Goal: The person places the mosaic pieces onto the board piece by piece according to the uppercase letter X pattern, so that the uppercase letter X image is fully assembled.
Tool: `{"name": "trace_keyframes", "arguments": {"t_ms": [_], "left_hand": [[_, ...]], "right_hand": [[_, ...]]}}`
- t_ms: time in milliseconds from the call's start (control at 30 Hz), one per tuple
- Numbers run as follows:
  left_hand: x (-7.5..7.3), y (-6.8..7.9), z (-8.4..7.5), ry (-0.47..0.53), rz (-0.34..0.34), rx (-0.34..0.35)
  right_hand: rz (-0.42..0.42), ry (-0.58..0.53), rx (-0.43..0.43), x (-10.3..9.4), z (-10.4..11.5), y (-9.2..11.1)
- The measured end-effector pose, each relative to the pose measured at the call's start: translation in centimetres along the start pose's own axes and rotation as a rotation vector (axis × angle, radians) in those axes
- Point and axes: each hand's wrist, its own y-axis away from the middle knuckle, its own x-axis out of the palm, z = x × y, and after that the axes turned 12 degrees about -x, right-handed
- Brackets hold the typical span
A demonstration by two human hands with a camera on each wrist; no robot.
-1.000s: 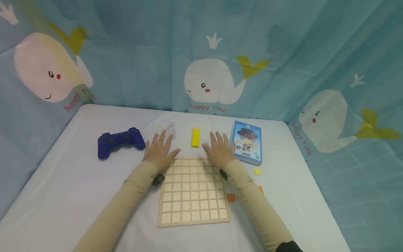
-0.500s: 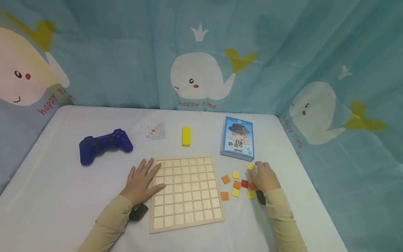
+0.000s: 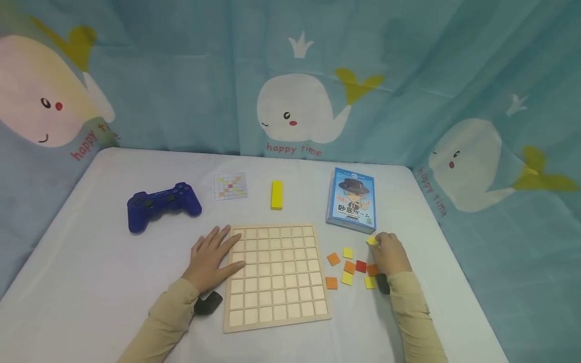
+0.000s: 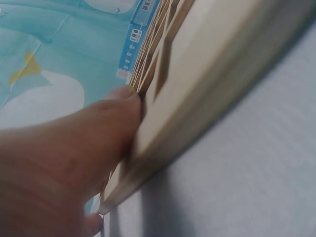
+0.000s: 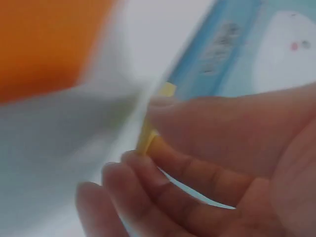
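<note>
A wooden grid board [image 3: 278, 275] lies on the white table. My left hand [image 3: 210, 262] rests on its left edge with fingers spread; in the left wrist view the thumb [image 4: 116, 106] lies over the rim. To the right of the board, my right hand [image 3: 391, 253] pinches a yellow square tile [image 3: 371, 241] between thumb and fingers. In the right wrist view that tile [image 5: 157, 118] stands on edge under the thumb. Beside this hand lie loose tiles: a red tile [image 3: 360, 266], several orange ones such as an orange tile [image 3: 332, 283], and yellow ones such as a yellow tile [image 3: 347, 253].
A blue card-game box [image 3: 352, 200] stands just behind the tiles. Farther back are a yellow block [image 3: 277, 195] and a paper card with a coloured grid pattern [image 3: 230, 186]. A blue game controller [image 3: 164, 205] lies at the left. A whale-print curtain [image 3: 195, 101] closes off the back.
Both hands have drawn back from beyond the board's far edge. The left has settled on its left side; the right has moved right to the tiles and now pinches a yellow one.
</note>
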Motion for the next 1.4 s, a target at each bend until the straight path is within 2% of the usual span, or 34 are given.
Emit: {"name": "trace_keyframes", "arguments": {"t_ms": [67, 133, 267, 367, 467, 567, 700, 833, 967, 1133, 1400], "left_hand": [[0.0, 0.0, 0.0, 0.007, -0.004, 0.001], [0.0, 0.1, -0.1, 0.008, -0.006, -0.001], [-0.1, 0.1, -0.3, 0.011, -0.006, -0.006], [-0.2, 0.1, -0.2, 0.012, -0.003, -0.009], [-0.2, 0.0, -0.1, 0.007, -0.004, -0.014], [-0.3, 0.0, 0.1, 0.000, -0.003, -0.019], [-0.3, 0.0, 0.1, -0.004, 0.004, -0.023], [-0.2, 0.0, 0.0, -0.004, 0.004, -0.022], [-0.2, -0.1, -0.1, -0.002, -0.001, -0.018], [-0.1, -0.3, -0.2, 0.005, 0.003, -0.017], [-0.2, -0.1, 0.0, 0.003, 0.007, -0.029]], "right_hand": [[-0.006, -0.014, -0.048, -0.5, 1.1, 0.5], [-0.026, -0.033, -0.138, -1.0, 2.8, 0.9], [-0.068, -0.046, -0.429, -0.8, 6.9, 1.0], [-0.056, -0.053, -0.662, 0.2, 10.0, 0.3], [-0.009, -0.028, -0.876, 1.4, 13.2, -0.8], [0.052, 0.018, -1.006, 2.6, 16.2, -1.7], [0.125, 0.048, -1.070, 4.2, 18.8, -2.8], [0.151, 0.049, -1.103, 5.6, 20.2, -3.6], [0.161, 0.117, -1.105, 6.4, 20.7, -4.0], [0.136, 0.216, -1.082, 6.7, 21.0, -3.9], [0.152, 0.251, -1.063, 7.2, 21.4, -3.9]]}}
